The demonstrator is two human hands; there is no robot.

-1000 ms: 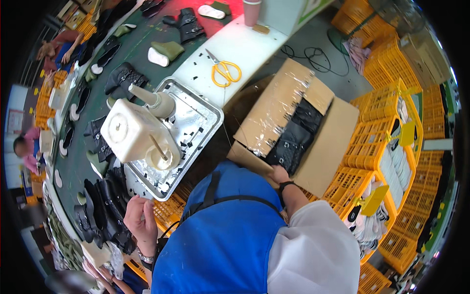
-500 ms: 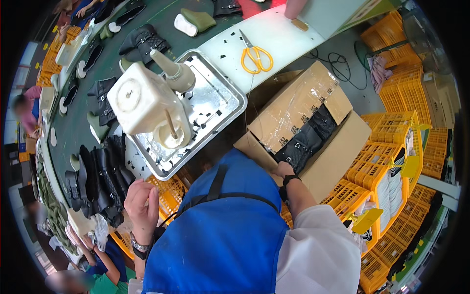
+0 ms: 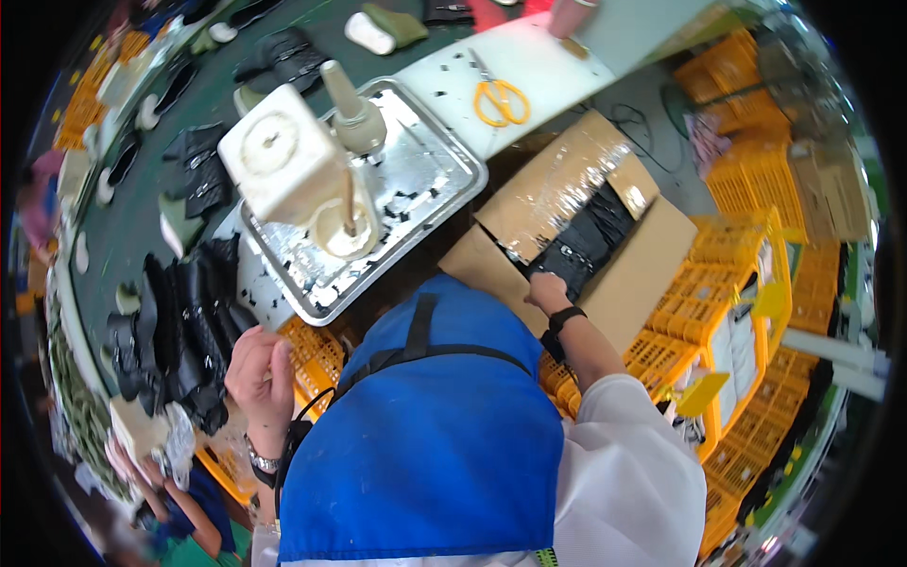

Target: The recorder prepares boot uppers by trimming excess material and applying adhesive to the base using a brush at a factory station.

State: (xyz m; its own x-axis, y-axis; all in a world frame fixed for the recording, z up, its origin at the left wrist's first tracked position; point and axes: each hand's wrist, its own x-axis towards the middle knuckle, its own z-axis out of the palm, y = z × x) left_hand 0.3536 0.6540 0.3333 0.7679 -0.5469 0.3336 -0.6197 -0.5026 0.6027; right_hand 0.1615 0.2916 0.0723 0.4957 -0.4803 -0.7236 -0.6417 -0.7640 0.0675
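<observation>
My left hand (image 3: 261,383) hovers beside the metal tray with its fingers curled in and nothing visible in them. Close to it lies a pile of black boot uppers (image 3: 184,326). At the open cardboard box (image 3: 631,298), my right hand (image 3: 548,295) has its fingers closed at the near end of a black buckled boot upper (image 3: 574,253); the fingertips are partly hidden. The tray (image 3: 430,203) holds a white plastic container (image 3: 279,151) with a brush standing in its opening, a pale nozzle-topped bottle (image 3: 357,118), and scattered black scraps.
Orange-handled scissors (image 3: 501,102) lie on the white tabletop (image 3: 444,71). A green conveyor belt (image 3: 113,246) carries boots and soles on the left. Stacked orange crates (image 3: 699,283) stand at the right. Another person's arms (image 3: 179,496) show at lower left.
My right hand has moved slightly up and further into the box, over the boot upper. My left hand has shifted a little left. The view has tilted slightly.
</observation>
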